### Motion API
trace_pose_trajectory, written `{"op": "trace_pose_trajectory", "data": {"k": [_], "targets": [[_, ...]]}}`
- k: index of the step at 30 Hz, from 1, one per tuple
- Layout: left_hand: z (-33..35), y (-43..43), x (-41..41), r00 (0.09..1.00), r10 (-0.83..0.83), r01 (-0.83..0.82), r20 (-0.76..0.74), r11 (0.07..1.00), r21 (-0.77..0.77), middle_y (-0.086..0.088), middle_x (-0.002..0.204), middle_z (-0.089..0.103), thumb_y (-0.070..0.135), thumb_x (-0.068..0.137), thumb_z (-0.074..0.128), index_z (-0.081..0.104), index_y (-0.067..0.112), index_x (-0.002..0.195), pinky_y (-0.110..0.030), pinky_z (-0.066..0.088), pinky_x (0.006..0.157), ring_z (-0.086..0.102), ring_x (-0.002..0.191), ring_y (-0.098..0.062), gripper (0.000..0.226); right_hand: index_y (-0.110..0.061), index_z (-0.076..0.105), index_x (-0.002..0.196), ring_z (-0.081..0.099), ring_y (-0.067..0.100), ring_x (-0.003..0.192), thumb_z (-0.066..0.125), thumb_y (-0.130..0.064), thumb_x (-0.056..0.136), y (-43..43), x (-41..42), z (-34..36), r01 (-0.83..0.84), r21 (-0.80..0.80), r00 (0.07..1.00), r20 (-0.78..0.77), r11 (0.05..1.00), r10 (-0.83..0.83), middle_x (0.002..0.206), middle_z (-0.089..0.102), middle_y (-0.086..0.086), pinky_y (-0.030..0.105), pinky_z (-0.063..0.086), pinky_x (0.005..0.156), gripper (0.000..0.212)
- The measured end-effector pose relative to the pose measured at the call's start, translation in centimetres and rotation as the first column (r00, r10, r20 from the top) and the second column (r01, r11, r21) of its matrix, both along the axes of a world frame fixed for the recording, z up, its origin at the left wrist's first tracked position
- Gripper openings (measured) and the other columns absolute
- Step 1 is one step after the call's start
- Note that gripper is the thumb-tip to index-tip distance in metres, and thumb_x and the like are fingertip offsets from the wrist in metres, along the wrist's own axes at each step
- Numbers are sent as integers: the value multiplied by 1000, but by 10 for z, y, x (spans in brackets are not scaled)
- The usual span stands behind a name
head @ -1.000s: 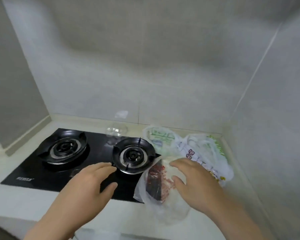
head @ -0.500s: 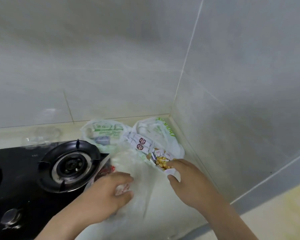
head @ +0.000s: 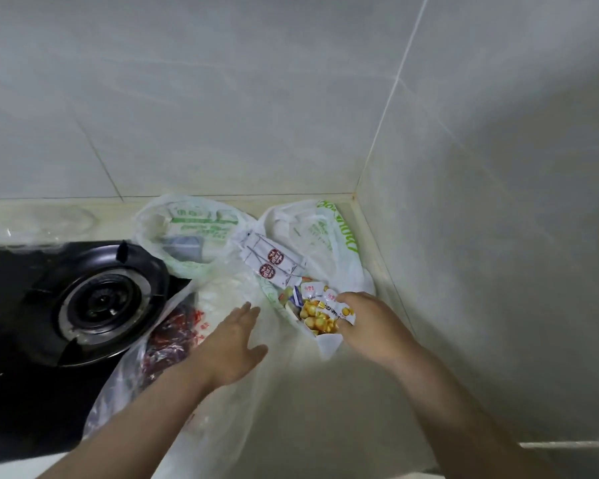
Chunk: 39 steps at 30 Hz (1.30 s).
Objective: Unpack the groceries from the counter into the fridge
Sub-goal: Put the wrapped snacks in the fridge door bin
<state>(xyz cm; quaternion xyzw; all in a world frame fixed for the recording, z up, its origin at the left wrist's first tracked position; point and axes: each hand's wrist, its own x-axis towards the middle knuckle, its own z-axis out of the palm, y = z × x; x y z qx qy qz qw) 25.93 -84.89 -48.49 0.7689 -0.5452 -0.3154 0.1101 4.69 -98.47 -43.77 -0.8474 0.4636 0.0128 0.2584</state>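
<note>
**Head view: two hands at the grocery bags in the counter corner**

I see the left hand (head: 230,344) held flat, fingers straight and slightly spread, over the clear bag (head: 168,344) of red-wrapped goods; it grips nothing; whether the palm presses the plastic or only hovers above it, I cannot tell; the right hand (head: 370,326) has its fingers curled round a yellow-printed snack packet (head: 320,314), holding it at the mouth of the right white bag (head: 329,236); just behind the packet, two white cartons (head: 272,262) with round red marks lie tilted at the same mouth; a second white bag (head: 187,229) with green print sits to their left, against the tiled wall (head: 222,98); all three bags rest on the pale counter (head: 343,426), in its corner; the clear bag's left edge overlaps the black hob (head: 21,392), just beside the gas burner (head: 101,302).
</note>
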Motion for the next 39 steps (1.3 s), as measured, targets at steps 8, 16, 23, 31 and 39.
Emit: {"op": "trace_pose_trajectory", "data": {"k": [8,16,23,31,39], "targets": [[-60,-13,7,952,-9,-58,306,977,207,-10,160,-23,62,90,45,-15,20,153,-49,0,121,-18,148,-28,97,-24,51,139,54,18,119,53,-22,94,-34,23,-40,-37,85,998,-44,996,41,136,53,0,28,45,92,45],[-85,-25,15,944,-49,-49,326,957,285,-10,159,-24,76,75,54,-15,27,152,-65,0,115,-18,147,-35,114,-17,52,136,59,19,109,61,-18,89,-77,86,-66,-80,136,995,77,987,70,134,50,5,36,49,98,48],[-85,-26,16,941,-77,-31,329,950,311,-11,159,-25,75,78,51,-16,24,152,-66,0,113,-20,146,-37,112,-6,47,138,49,29,124,66,-27,91,-102,143,-83,-111,89,992,72,990,104,140,44,12,36,42,103,55],[-83,-25,17,941,-105,-11,322,941,338,-14,158,-27,73,82,47,-17,22,152,-68,0,114,-21,145,-39,108,-16,56,122,46,28,121,77,-58,68,-114,174,-95,-130,73,990,-37,989,133,123,54,6,39,40,101,71],[-86,-25,18,939,-113,-7,325,939,344,-15,158,-27,74,81,47,-18,22,151,-68,1,114,-20,145,-40,109,-12,49,124,40,29,123,76,-48,74,-106,177,-108,-172,17,981,-86,985,173,127,46,9,38,41,102,68]]}}
